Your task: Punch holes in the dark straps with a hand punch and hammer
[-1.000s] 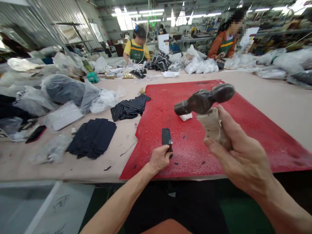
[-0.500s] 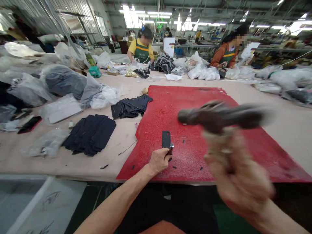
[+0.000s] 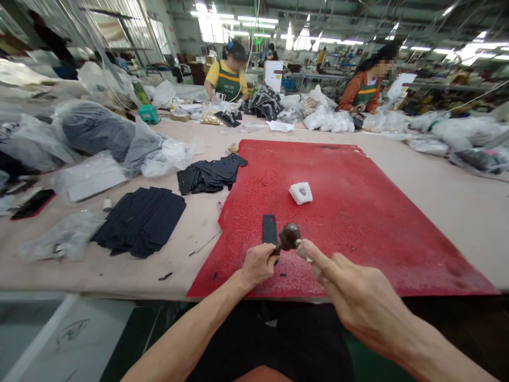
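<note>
My left hand (image 3: 258,263) grips a small metal punch (image 3: 277,249) over the lower part of a dark, flat, strip-like piece (image 3: 269,229). That piece lies on a red mat (image 3: 330,170), and its near end is mostly hidden by my fingers. My right hand (image 3: 350,284) is wrapped round the pale handle of a hammer (image 3: 289,236). The hammer's head is right at the top of the punch; whether they touch I cannot tell. Beyond them on the mat sits a white block (image 3: 301,194) with a grey mark on top.
Left of the mat lie a stack of dark cut pieces (image 3: 141,220) and a looser pile of dark pieces (image 3: 212,174). Plastic-wrapped bundles (image 3: 95,132) fill the table's left side. Small dark scraps (image 3: 283,275) dot the mat. Two people (image 3: 228,79) work across the table.
The hammer in my right hand has swung down and left, from raised above the mat to the punch. The white block is uncovered. My left hand has stayed on the punch.
</note>
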Demonstrator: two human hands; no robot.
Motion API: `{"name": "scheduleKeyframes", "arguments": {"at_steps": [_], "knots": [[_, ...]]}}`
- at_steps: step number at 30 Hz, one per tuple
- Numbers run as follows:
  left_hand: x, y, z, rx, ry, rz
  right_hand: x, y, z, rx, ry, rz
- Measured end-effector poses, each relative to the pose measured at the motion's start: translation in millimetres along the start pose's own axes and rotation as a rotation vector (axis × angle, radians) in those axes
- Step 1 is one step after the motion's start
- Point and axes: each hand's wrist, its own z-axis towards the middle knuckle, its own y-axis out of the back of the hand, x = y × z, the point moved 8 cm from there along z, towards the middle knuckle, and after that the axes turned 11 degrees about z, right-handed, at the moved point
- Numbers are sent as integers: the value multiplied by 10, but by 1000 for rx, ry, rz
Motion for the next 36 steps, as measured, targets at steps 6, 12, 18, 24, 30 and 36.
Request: {"name": "scheduleKeyframes", "arguments": {"at_steps": [6, 12, 18, 24, 30, 36], "knots": [[17, 22, -7, -9, 25, 37, -843, -425, -339, 58, -281, 190], [21, 1, -13, 7, 46, -15, -1540, -932, -475, -97, -409, -16], [146, -35, -52, -35, 129, -219, -1328, -1379, -409, -258, -428, 190], [191, 157, -107, -106, 270, -647, -1197, -1964, -346, -182, -492, 717], [150, 248, -238, -68, 566, -1375, -935, -1558, 40, 94, -60, 521], [372, 218, -359, -190, 841, -1627, -833, -1474, 198, 390, -249, 584]]}}
